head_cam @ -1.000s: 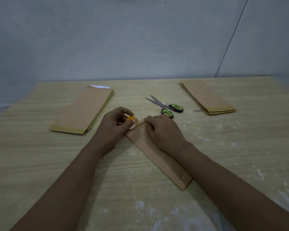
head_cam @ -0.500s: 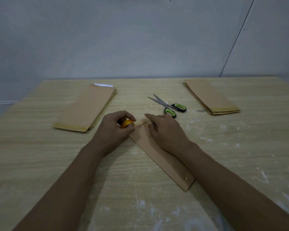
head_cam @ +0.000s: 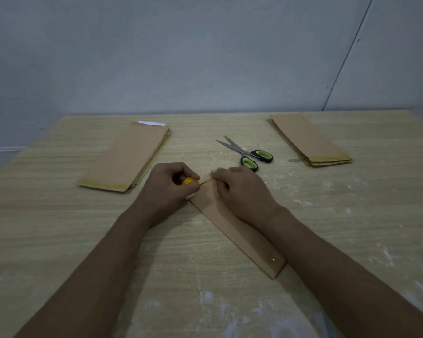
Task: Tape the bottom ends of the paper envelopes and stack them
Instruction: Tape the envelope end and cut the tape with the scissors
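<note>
From my head camera, I see one brown envelope [head_cam: 232, 228] lying slanted on the counter [head_cam: 59, 240], right in front of me. Its far end is between my two hands.

My left hand [head_cam: 165, 189] is curled around a small yellow roll of tape [head_cam: 189, 181], and the roll sits at the left corner of that far end. My right hand [head_cam: 239, 191] rests on the envelope. Its fingers [head_cam: 217, 173] are bent and press down at the far edge. I cannot tell if they pinch the loose end of the tape there.

I think I am laying tape across this end now. To do it well, I should hold the paper flat so it does not slide, keep the tape straight along the edge, and rub it down so no bumps are left.

The scissors [head_cam: 248, 153] lie just past my right hand, ready for cutting. One pile of envelopes [head_cam: 127, 157] lies on the far left and another pile [head_cam: 308, 140] on the far right. Both show a yellowish strip at the near end, so I think those are taped.
</note>
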A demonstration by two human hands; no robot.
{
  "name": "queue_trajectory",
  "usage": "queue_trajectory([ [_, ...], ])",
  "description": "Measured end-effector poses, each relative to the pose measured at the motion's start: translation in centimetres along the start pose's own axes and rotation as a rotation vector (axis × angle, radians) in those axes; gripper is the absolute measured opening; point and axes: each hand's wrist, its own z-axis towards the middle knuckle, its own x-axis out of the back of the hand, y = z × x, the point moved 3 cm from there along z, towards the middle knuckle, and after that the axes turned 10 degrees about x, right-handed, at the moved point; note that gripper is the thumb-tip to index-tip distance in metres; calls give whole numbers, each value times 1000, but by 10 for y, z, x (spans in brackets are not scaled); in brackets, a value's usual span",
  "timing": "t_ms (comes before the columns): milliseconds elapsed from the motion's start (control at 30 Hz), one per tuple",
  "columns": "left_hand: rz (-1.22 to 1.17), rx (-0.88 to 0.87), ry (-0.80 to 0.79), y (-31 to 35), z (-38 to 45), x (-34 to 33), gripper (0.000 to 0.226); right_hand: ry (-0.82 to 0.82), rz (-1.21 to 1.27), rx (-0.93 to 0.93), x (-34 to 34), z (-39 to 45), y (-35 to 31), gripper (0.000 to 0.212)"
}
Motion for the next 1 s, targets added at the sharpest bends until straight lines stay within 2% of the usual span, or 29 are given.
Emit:
queue_trajectory([
  [300, 221, -53, 30, 7, -3, 0, 10, -57, -70, 49, 2, 2, -5, 37],
  [400, 245, -55, 36, 6, -3, 0, 7, -28, -76, 47, 1, 2, -8, 44],
  [500, 248, -55, 37, 6, -4, 1, 6, -5, -78, 80, -4, 3, -10, 45],
  [600, 242, -48, 34, 5, -4, 2, 11, -58, -63, 125, -5, 5, -9, 40],
  [833, 130, 10, -42, -1, -4, 9, 17, -119, -28, 91, 1, 1, -13, 44],
  [1000, 118, 28, -45, -2, -3, 11, 12, -133, -49, 98, 3, -1, -17, 40],
])
